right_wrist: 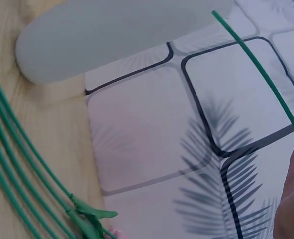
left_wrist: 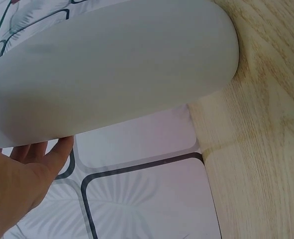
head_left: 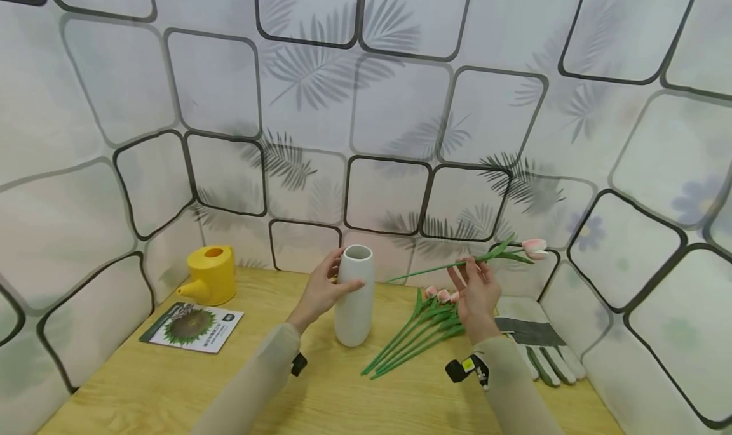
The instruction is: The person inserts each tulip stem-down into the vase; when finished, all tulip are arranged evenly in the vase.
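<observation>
A tall white vase [head_left: 353, 308] stands upright on the wooden table. Around its upper part curls my left hand [head_left: 326, 289], thumb across the front and fingers behind the near-left side. In the left wrist view the vase [left_wrist: 117, 64] fills the top, with the hand [left_wrist: 22, 174] against its side. Raised to the right, my right hand [head_left: 477, 292] pinches the stem of an artificial pink tulip [head_left: 534, 247]. The flower points right, and the bare stem end [right_wrist: 256, 62] points left toward the vase. Several more pink tulips [head_left: 420, 333] lie on the table between vase and right hand.
At the back left stands a yellow watering can [head_left: 214, 279]. A seed packet with a sunflower picture [head_left: 194, 327] lies before it. Striped work gloves [head_left: 537, 340] lie at the right, beside the right forearm. A patterned backdrop [head_left: 389, 194] rises behind the table [head_left: 354, 409].
</observation>
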`<control>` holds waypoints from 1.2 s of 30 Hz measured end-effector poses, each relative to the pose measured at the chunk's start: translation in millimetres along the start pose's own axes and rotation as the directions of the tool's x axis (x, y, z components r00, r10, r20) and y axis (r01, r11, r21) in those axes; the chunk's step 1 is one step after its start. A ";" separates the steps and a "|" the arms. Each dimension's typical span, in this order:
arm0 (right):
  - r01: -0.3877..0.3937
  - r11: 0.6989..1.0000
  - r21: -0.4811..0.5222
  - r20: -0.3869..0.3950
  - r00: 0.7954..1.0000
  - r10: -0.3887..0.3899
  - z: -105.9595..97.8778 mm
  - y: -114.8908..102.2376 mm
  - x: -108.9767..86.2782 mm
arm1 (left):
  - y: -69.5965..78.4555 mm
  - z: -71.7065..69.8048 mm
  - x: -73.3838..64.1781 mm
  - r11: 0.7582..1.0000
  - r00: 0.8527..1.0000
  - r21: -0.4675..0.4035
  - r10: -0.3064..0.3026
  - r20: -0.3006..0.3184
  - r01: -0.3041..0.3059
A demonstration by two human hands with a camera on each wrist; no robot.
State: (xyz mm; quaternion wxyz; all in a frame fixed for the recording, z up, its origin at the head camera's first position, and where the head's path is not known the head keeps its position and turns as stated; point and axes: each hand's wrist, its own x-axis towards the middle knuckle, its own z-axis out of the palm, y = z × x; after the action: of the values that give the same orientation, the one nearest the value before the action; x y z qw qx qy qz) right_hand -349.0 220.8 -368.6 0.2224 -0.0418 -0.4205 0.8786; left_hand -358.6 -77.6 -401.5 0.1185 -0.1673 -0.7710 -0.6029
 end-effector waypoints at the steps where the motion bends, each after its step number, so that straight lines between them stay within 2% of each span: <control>1: 0.008 1.000 -0.001 -0.002 1.000 -0.008 2.6 -1.1 0.2 | 0.1 0.0 0.0 1.000 1.000 0.001 -0.001 0.001 0.001; 7: 0.036 0.999 -0.007 0.002 0.999 -0.036 21.2 -7.3 -0.5 | -0.9 -0.5 -0.2 1.000 1.000 -0.002 -0.006 0.004 0.006; 14: 0.055 0.998 0.035 0.008 0.998 -0.056 44.0 -13.2 0.0 | -0.7 -1.1 -0.5 1.000 1.000 0.008 0.003 0.001 -0.003; 19: 0.097 0.994 0.053 0.024 0.995 -0.098 60.7 -14.8 1.8 | 0.1 -1.5 -0.4 1.000 1.000 0.011 -0.002 0.004 0.002; 25: 0.129 0.991 0.018 0.072 0.989 -0.130 75.1 -14.3 3.2 | 0.3 -1.6 -0.3 1.000 1.000 0.002 -0.011 0.008 0.011; 31: 0.155 0.987 0.037 0.104 0.982 -0.158 87.6 -12.1 6.4 | 0.3 -2.0 -0.3 1.000 1.000 -0.002 0.000 0.009 0.000; 36: 0.187 0.982 -0.032 0.150 0.972 -0.180 96.8 -10.0 8.7 | 0.0 -1.6 0.5 1.000 1.000 -0.009 0.004 0.013 -0.004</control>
State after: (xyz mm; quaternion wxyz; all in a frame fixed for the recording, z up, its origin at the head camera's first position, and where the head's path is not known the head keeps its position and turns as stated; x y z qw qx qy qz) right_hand -378.5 160.3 -297.8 0.2702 0.0569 -0.4579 0.8450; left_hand -359.0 -79.1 -400.9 0.1141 -0.1732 -0.7688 -0.6049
